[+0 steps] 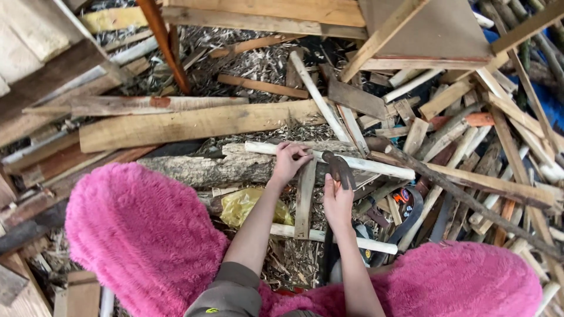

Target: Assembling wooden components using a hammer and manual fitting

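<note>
Left hand (289, 159) at frame centre gripping top of upright wood slat (305, 196) against pale pole (329, 159). Right hand (337, 202) just beside, clenched on curved rusty blade (339, 167). Log (205, 169) left of centre.

— Anything hidden near the curved rusty metal blade (339, 167)?
— Handle swallowed by the right hand (338, 205). Lower end of the narrow upright wooden slat (305, 199) lost among straw.
— And the yellow crumpled plastic bag (249, 205)?
— Partly covered by the left forearm. Contents impossible to tell.
— Fluffy pink fabric (141, 235)?
— Cut off at the bottom edge.
</note>
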